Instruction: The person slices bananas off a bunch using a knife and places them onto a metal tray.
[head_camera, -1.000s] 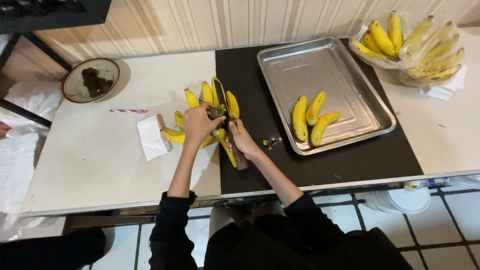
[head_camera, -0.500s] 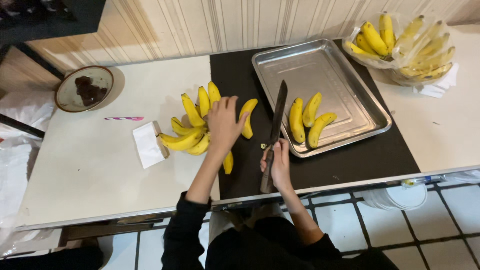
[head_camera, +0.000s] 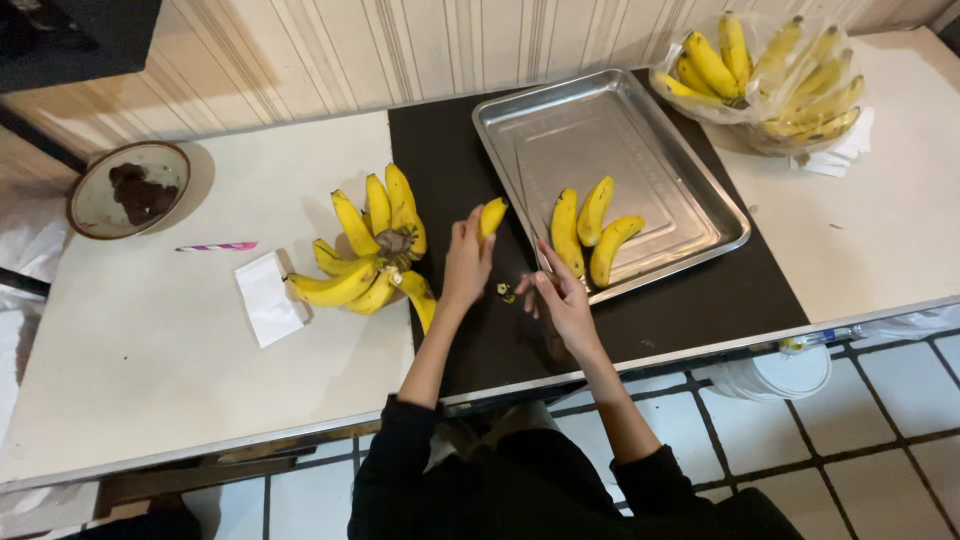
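holding banana (head_camera: 491, 216) beside three-banana tray (head_camera: 560, 125)

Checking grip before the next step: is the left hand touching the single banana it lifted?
Touching. The head view shows the left hand with fingers closed around the single banana.

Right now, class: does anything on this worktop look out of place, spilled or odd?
Little stands out. Small cut scraps lie loose on the black mat between the left hand, which holds a single banana, and the right hand. The tray sits askew to the counter edge.
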